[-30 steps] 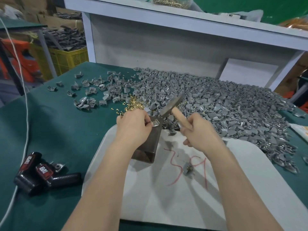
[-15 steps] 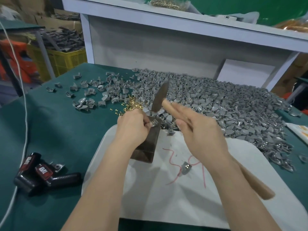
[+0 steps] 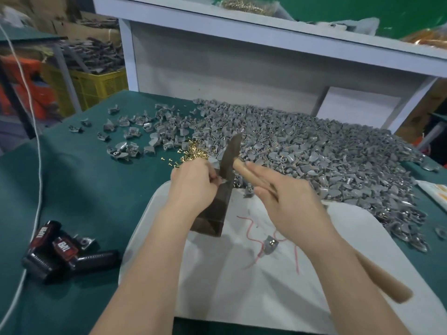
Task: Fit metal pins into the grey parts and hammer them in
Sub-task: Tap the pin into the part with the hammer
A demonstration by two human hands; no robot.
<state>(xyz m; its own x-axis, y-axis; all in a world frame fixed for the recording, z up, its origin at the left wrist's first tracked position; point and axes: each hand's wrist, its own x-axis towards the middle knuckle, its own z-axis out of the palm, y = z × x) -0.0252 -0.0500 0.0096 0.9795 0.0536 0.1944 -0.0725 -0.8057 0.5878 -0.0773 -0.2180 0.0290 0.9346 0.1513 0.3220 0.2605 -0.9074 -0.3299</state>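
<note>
Left hand (image 3: 191,182) curls its fingers over the top of a dark, square-sided metal block (image 3: 212,213) and pinches a small grey part (image 3: 223,182) there. Right hand (image 3: 287,201) grips the hammer (image 3: 231,157), forefinger laid straight along the pale, smooth wooden handle, with the dull, flat steel head tilted just above the part.

The block stands on a white board (image 3: 242,298) with rounded corners and red scribbles, where one loose grey piece (image 3: 269,245) lies. Behind, a broad heap of matte grey parts (image 3: 326,155) spreads over the green cloth (image 3: 84,189), with a small mound of shiny brass pins (image 3: 193,152) beside the left hand.

A yellow slatted crate (image 3: 101,85) holds dark parts, and a clear bag (image 3: 246,6) on the shelf holds more brass pins.
</note>
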